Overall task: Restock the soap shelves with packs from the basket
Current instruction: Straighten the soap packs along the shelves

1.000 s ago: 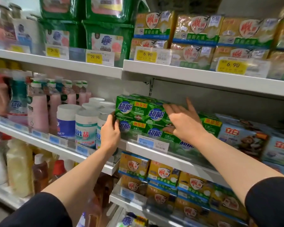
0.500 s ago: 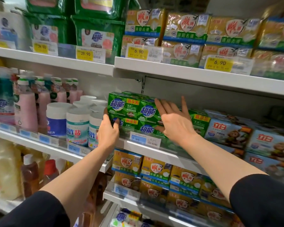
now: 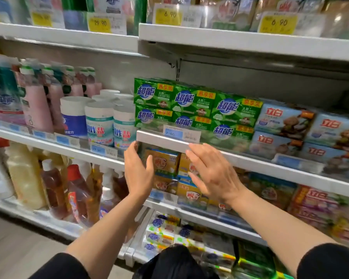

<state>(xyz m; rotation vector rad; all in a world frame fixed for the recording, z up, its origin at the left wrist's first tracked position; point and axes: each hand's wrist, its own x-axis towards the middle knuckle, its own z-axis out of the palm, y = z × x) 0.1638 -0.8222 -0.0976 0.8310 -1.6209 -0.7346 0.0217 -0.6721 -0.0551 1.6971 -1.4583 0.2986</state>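
In the middle of the frame the green soap packs (image 3: 195, 106) stand in two neat layers on the shelf (image 3: 165, 140), three across, with their fronts in one line just behind the price tag (image 3: 181, 133). A second ago both hands were pressing on these packs; now they have come away and are lower, in front of the yellow soap packs (image 3: 165, 161) on the shelf below.

Our left hand (image 3: 138, 173) is empty, its fingers straight and close together, the thumb apart. Our right hand (image 3: 212, 174) is empty too, palm toward the shelves, with the fingers relaxed and slightly spread. Neither one touches a pack, as far as we can see.

We judge that the green row is finished for this round, and the hands are free for the next pack. The basket itself we cannot clearly see; a dark shape (image 3: 173, 260) sits at the bottom centre, but we cannot tell what it is. To the right, the blue soap packs (image 3: 284, 121) are just beside the green ones.
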